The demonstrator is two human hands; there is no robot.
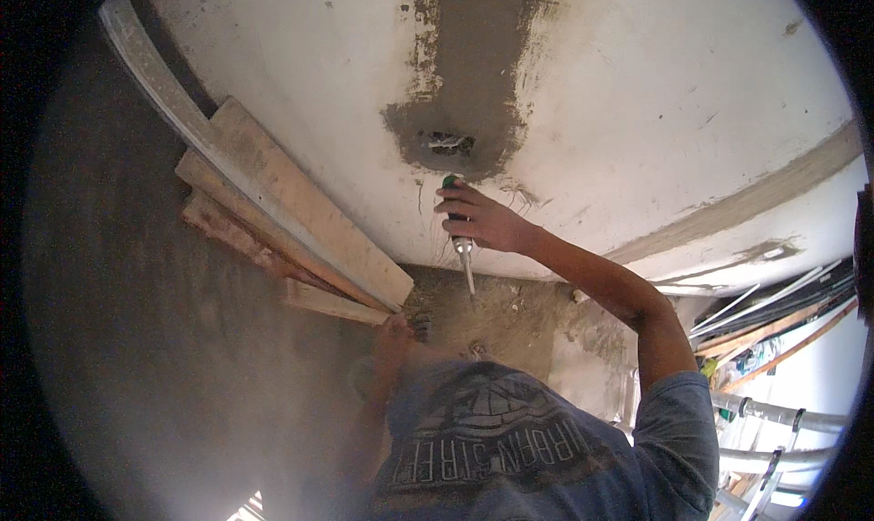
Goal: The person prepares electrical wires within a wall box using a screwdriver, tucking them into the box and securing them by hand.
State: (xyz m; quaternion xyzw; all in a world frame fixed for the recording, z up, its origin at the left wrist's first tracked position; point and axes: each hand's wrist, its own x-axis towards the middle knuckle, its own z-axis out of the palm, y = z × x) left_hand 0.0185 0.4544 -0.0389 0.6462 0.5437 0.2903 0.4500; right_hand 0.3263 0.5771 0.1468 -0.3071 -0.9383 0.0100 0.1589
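Observation:
My right hand point(490, 219) is closed around a screwdriver point(462, 245) in front of the wall. The green end of its handle points up toward an electrical box opening point(448, 143) in the wall, and its metal shaft points down. Grey mortar point(478, 66) surrounds that opening and runs upward in a wide strip. My left hand point(396, 334) is low, next to the lower ends of the leaning boards. It is blurred and partly shadowed, so its fingers do not show clearly.
Several wooden boards point(309, 202) and a long pale metal strip point(168, 97) lean against the wall at left. To the right lie pipes and lengths of wood point(774, 316), with a metal ladder point(783, 412) nearer. Another mortar strip point(737, 198) crosses the wall at right.

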